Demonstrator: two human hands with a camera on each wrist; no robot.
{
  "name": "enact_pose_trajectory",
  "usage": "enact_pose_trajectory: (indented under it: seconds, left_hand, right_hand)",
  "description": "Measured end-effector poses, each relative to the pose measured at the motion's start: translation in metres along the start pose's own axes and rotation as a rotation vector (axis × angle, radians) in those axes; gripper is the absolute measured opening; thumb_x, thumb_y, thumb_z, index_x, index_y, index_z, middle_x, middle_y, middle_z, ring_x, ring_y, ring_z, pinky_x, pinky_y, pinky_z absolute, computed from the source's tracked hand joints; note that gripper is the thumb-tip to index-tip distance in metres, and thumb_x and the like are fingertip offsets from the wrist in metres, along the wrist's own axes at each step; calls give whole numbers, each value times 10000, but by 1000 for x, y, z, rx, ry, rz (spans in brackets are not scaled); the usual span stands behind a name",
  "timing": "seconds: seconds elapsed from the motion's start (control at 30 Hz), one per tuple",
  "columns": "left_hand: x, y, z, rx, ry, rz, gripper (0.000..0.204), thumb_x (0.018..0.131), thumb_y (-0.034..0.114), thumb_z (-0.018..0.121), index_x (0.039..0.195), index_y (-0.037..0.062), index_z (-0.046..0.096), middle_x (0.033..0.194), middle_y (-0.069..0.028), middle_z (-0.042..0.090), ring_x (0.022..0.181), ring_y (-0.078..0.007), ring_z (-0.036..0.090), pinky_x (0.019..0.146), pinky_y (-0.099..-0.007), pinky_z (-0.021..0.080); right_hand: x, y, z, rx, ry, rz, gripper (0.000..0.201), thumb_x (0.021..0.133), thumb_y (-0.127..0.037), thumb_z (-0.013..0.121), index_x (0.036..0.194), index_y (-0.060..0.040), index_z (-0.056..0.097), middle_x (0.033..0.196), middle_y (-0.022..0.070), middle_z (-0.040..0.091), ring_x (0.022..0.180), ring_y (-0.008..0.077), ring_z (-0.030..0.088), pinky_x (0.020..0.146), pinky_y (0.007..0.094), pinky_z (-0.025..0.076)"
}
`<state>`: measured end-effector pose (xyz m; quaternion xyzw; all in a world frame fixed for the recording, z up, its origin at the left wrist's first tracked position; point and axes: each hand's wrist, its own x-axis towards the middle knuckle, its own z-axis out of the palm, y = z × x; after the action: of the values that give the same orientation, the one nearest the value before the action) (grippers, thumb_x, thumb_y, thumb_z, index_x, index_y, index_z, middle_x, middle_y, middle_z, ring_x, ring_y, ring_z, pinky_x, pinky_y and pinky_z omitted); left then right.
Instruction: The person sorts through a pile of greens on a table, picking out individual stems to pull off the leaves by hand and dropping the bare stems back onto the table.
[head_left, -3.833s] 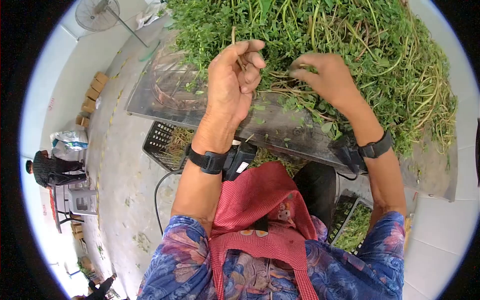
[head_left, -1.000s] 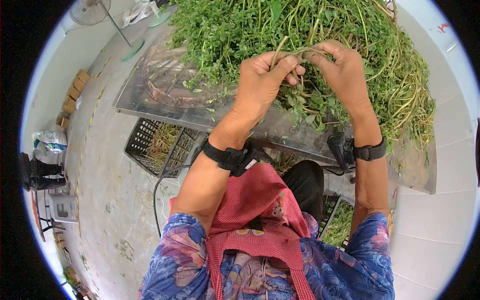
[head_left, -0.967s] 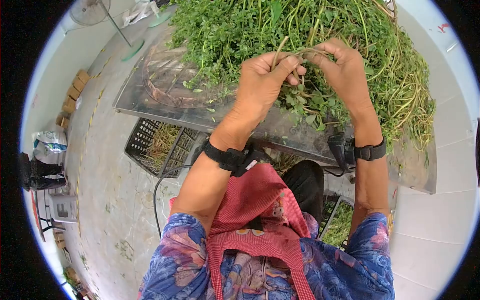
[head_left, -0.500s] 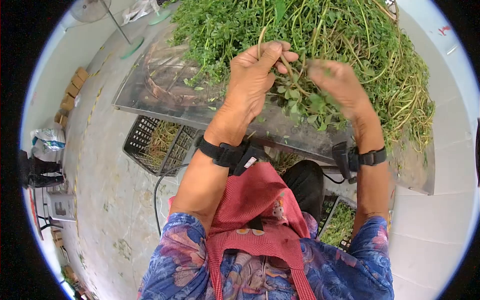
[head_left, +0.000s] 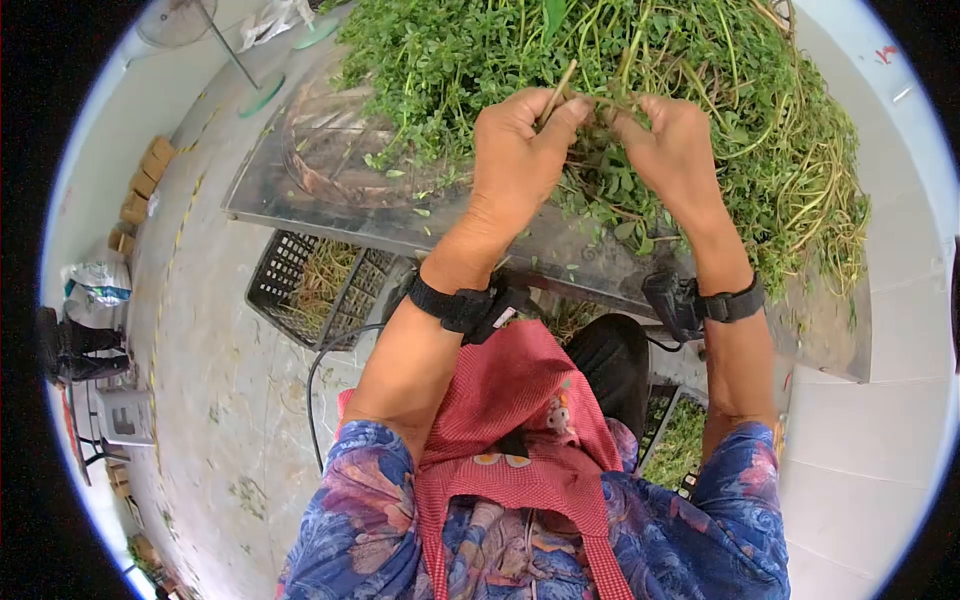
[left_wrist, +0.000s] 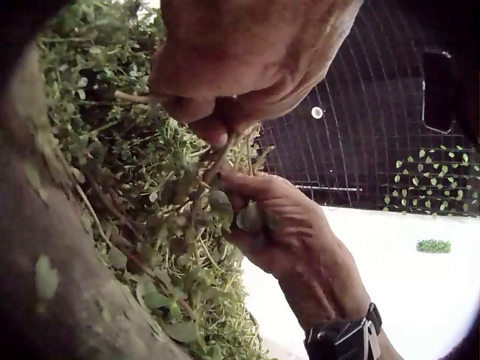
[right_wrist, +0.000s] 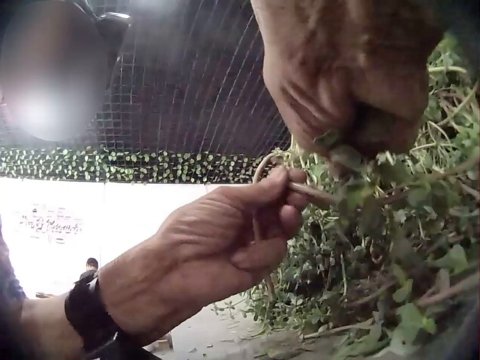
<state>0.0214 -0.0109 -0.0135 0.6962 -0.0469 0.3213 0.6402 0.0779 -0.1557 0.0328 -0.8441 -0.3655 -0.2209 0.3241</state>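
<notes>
Between thumb and curled fingers, my left hand [head_left: 520,150] pinches a cut green stem [right_wrist: 313,193], whose bare end sticks up past the thumb in the head view. My right hand [head_left: 672,155] is close beside it, fingertips pinching the leafy part of the same stem. In the right wrist view the fingers of this hand partly hide the leaves they grip. Both hands are over the near edge of a big heap of leafy green stalks [head_left: 450,80]. That heap lies on a dark tabletop [head_left: 400,215].
Below the table's front edge stands a black crate [head_left: 268,290] with stalks in it. Another crate [head_left: 655,430] with greens is by the right knee. A cable [head_left: 313,400] runs beside the left forearm. A floor fan's base [head_left: 262,97] stands beyond the table.
Earlier the hands were apart, the right at the heap. Half a second ago the right hand was lower and blurred; now it has come up to the left, which stays on the stem.
</notes>
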Motion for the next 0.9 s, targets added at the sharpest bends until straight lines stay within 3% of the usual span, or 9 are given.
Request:
enact_pose_trajectory:
  seconds: [0.1,0.17,0.2,0.37,0.43,0.57,0.6,0.77,0.9]
  left_hand:
    - [-4,17,-3,-226,63,-39,189,871,161,587,874,-18,649,739,-14,620,632,-60,531,548,-181,410]
    - [-1,19,-9,-330,56,-121,200,877,169,580,904,-21,637,756,-26,623,634,-58,543,508,-169,394]
    - [-1,18,-11,-438,38,-206,214,883,178,572,934,-23,625,774,-38,627,635,-55,554,468,-156,378]
    - [3,13,-22,-725,-96,-346,249,896,201,551,997,-24,585,854,-74,638,631,-41,570,369,-140,313]
    - [3,13,-21,-845,-154,-361,248,900,201,544,1002,-22,580,866,-81,643,628,-43,573,377,-142,321]
    - [2,12,-15,-838,-172,-357,243,903,199,536,1013,-14,576,889,-88,647,632,-41,561,387,-140,326]
    - [1,13,-13,-832,-171,-352,238,903,199,537,1012,-9,578,892,-81,643,637,-37,550,394,-139,325]
    - [-2,15,-11,-759,-127,-380,224,903,202,538,999,6,589,875,-37,623,646,-28,513,406,-137,312]
    - [-3,17,-11,-688,-182,-374,225,905,214,538,986,13,600,824,2,588,631,-22,481,409,-143,299]
  right_hand:
    - [10,48,-13,-49,205,67,234,762,-228,635,764,6,637,668,176,608,538,262,534,536,350,443]
    - [8,38,-37,688,125,483,278,834,-329,613,863,-55,647,717,3,585,541,103,457,482,245,381]
    - [9,43,-51,776,-35,601,305,845,-397,595,796,-96,588,747,-7,562,580,85,446,503,213,382]
    - [-1,40,-40,833,-237,579,318,831,-403,613,832,-88,572,673,-29,471,559,62,427,478,211,360]
    - [-12,37,-22,1190,-384,517,270,838,-334,627,861,-69,583,662,-38,476,565,51,431,471,203,344]
    - [-18,12,-10,1310,-444,570,293,819,-241,664,991,-22,573,679,-27,503,589,62,471,489,183,385]
    - [-18,-10,-15,1281,-328,757,313,811,-256,675,996,-26,570,720,-19,529,620,73,510,524,200,437]
    - [-20,5,-3,1305,-391,763,323,803,-277,685,983,-32,577,796,-9,567,672,76,541,536,242,467]
    - [-18,-11,-1,1158,-383,604,287,796,-260,690,938,-29,597,774,-14,564,660,77,523,559,225,445]
